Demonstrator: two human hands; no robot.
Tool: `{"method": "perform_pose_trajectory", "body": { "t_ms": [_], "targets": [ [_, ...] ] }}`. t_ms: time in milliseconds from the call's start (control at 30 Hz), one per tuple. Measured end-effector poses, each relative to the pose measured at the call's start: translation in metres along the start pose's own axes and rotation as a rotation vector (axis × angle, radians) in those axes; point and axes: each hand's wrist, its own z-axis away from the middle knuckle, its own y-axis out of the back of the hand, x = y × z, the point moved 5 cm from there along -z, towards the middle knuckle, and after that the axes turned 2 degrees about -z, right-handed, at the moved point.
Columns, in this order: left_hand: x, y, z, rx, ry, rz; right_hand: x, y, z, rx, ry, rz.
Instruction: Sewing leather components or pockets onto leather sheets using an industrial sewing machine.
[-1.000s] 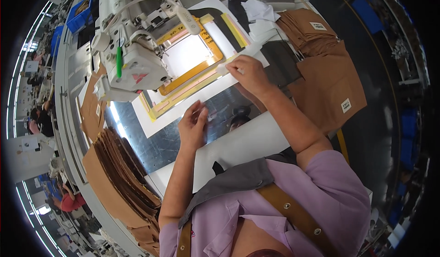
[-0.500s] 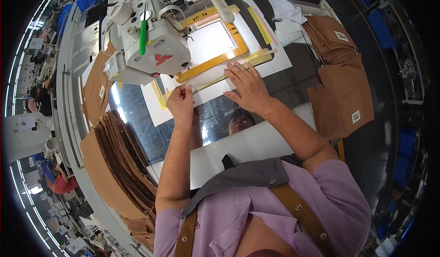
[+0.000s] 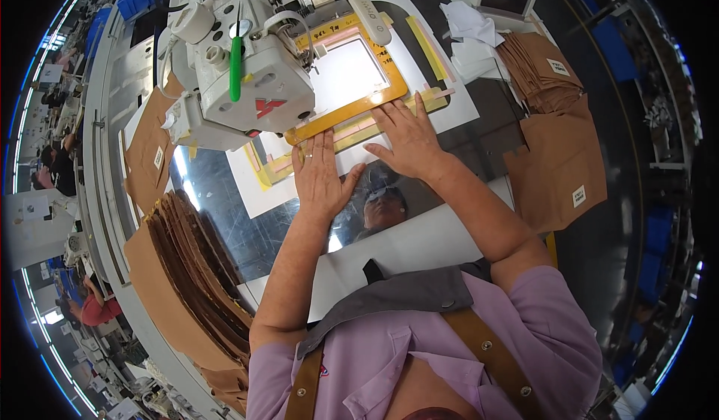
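My left hand (image 3: 322,180) lies flat with its fingers stretched forward, their tips by the lower edge of an orange-yellow frame (image 3: 344,117). Farther right, my right hand (image 3: 410,141) rests with fingers spread at the same edge, near the frame's right corner. Neither hand grips anything. Beneath the frame is a dark-edged template with yellow and pink tape strips (image 3: 358,129), lying over a white sheet (image 3: 251,201). White also shows inside the frame's opening. A white sewing machine head (image 3: 258,68) stands over the frame's left part and hides some of it.
Brown fabric pieces are stacked at the left (image 3: 187,285), with another brown piece (image 3: 150,147) beside the machine. At the right lie a brown stack (image 3: 535,68), a labelled brown panel (image 3: 562,162) and crumpled white cloth (image 3: 472,27). A green-handled tool (image 3: 235,68) sits on the machine head.
My left hand has gone from a pinch near the tape strip to lying flat, farther right. My right hand has shifted slightly, its fingertips now at the frame's edge. More of the tape strips shows.
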Motion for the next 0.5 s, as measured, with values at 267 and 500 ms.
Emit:
{"method": "perform_pose_trajectory", "body": {
  "t_ms": [267,500],
  "targets": [
    [0.0002,0.0001,-0.0051,-0.031,0.058,-0.017,0.0024,-0.0015,-0.0039,0.042,0.027,-0.013],
    [0.0018,0.004,-0.0089,-0.021,0.113,-0.034,-0.0019,0.0036,-0.0087,-0.229,-0.037,0.018]
  ]
}}
